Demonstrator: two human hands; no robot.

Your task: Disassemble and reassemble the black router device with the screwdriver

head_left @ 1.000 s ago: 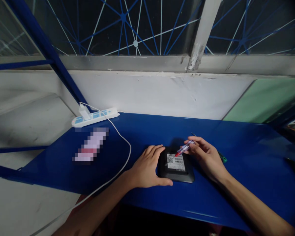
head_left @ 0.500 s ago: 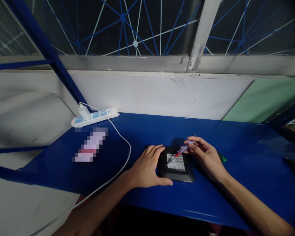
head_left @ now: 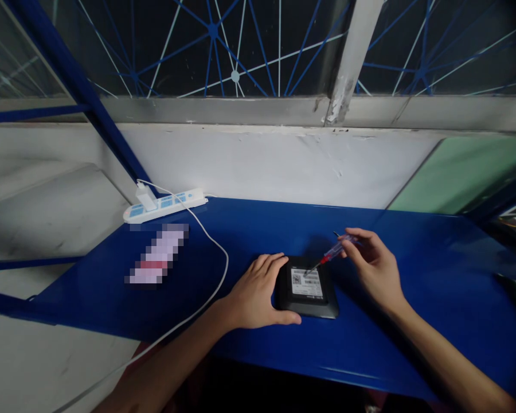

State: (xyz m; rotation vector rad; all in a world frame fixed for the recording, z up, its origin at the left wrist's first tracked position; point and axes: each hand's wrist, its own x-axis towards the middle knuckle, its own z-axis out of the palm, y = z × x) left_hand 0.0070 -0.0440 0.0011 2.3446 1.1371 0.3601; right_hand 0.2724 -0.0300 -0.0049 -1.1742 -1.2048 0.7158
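Observation:
A flat black box-shaped device (head_left: 329, 307) lies on the blue table, with a white printed label (head_left: 312, 288) facing up. My left hand (head_left: 255, 292) braces its left side, fingers along the upper left edge and thumb by the near edge. In my right hand (head_left: 376, 267) is a screwdriver (head_left: 336, 248) with a clear purplish handle and red collar, pinched by the fingers. Its shaft slants down left, the tip over the label; contact cannot be made out. The thin metal shaft (head_left: 336, 234) of another tool shows beyond my right hand, its handle hidden.
A white power strip (head_left: 167, 205) with a plugged-in charger (head_left: 146, 197) lies at the back left. Its white cable (head_left: 227, 258) curves across the blue table (head_left: 262, 355) left of my arm. A blurred-out pinkish rectangle (head_left: 161, 252) lies nearby. A wall stands behind.
My right hand has moved right and slightly up with the screwdriver, its tip shifting across the label. The green handle seen behind it is now covered. My left hand and the device stay put.

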